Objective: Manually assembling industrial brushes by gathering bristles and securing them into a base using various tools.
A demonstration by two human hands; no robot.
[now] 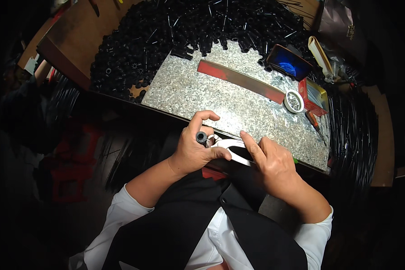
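Observation:
Just off the near edge of the speckled stone slab [175,94], my left hand [190,150] is closed around a black tube-shaped part [201,137] whose round, hollow end faces up. Its index finger curls above the part, and its thumb lies against a white tool with curved handles [239,150]. The closed fingers of my right hand [274,164] grip the other end of that tool, with the index finger pointing forward along it. A small shiny loop [215,138] shows between the tube and the tool. My right palm hides the tool's far end.
Black plastic parts [139,40] are heaped behind the slab. On it lie a red-ended flat bar [240,81], a white bowl [294,101] of small metal pieces, a red box [316,96] and an orange-handled screwdriver [312,119]. A lit phone [289,62] leans behind; thin black rods [353,135] stand right.

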